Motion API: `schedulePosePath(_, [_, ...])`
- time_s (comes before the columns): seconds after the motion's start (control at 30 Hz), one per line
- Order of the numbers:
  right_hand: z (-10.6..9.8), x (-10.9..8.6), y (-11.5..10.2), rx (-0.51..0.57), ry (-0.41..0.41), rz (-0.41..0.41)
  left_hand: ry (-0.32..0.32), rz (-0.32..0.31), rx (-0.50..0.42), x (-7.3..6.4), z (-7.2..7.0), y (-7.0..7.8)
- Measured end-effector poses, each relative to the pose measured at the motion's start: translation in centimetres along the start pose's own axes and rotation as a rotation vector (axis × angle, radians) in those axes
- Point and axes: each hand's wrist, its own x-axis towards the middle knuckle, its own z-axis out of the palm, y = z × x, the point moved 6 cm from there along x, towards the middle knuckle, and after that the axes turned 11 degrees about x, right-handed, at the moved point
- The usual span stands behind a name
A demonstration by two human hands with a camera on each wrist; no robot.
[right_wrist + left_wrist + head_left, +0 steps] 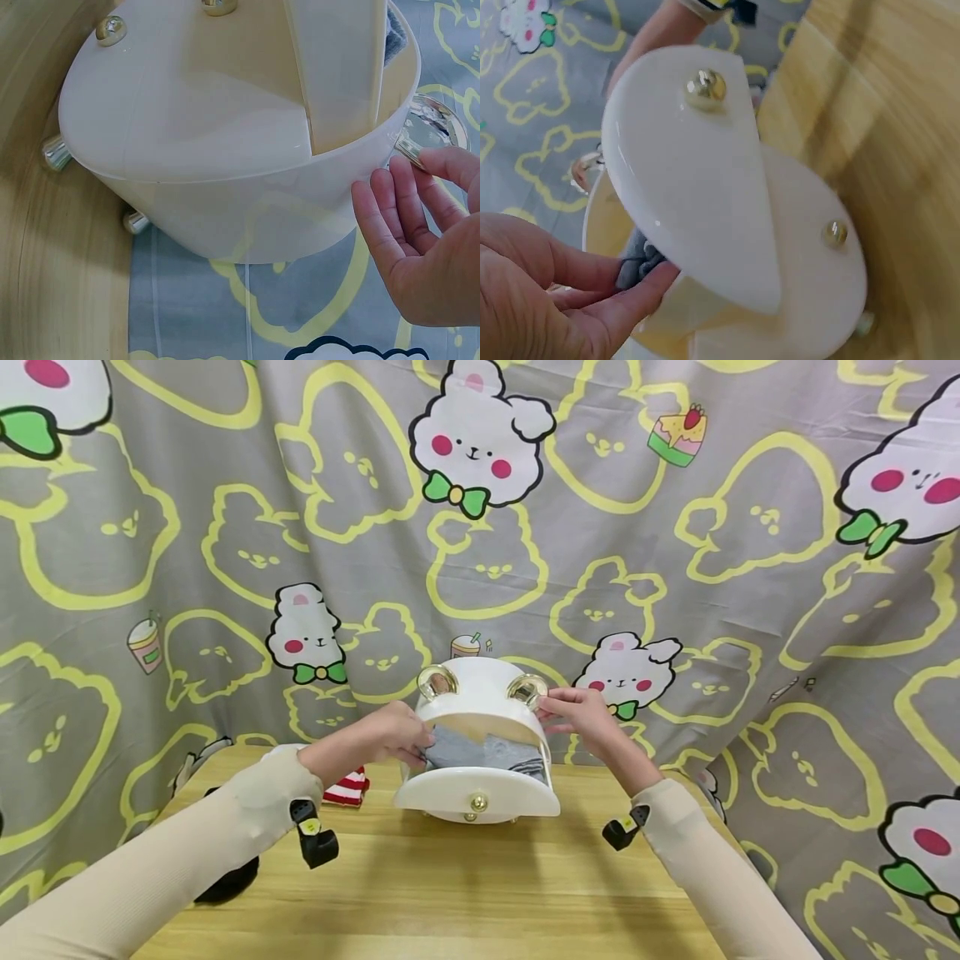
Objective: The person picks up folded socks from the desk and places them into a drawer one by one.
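A white rounded box [487, 681] with gold ear-like rings on top stands on the table, its upper drawer [450, 787] pulled out. Folded grey cloth [465, 747] fills the drawer. My left hand [393, 735] reaches in at the drawer's left side. In the left wrist view its thumb and fingers pinch a bunched edge of the grey cloth [636, 262] behind the drawer front [690, 172]. At the box's right side, my right hand [581, 718] holds the gold ear [435, 124] between thumb and fingertips, other fingers near the box wall [300, 202].
On the wooden table [465, 893], a red-and-white striped cloth [347, 787] lies left of the box, partly behind my left arm. A black object [228, 883] shows below the left sleeve. A patterned curtain [495, 585] hangs right behind the box.
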Motion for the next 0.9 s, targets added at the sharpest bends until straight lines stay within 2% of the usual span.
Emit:
schedulePosePath(0.3, [0.0,0.1,0.0,0.008,-0.001,-0.004,0.131,0.028,0.2,-0.6,-1.2,0.7])
schedulePosePath(0.5, [0.0,0.2,0.1,0.011,-0.001,0.0,0.144,0.072,0.253,-0.3,-1.9,0.6])
schedulePosePath(0.9, [-0.1,0.1,0.2,-0.003,0.001,-0.002,0.223,0.183,0.517,-0.5,-2.3,1.1])
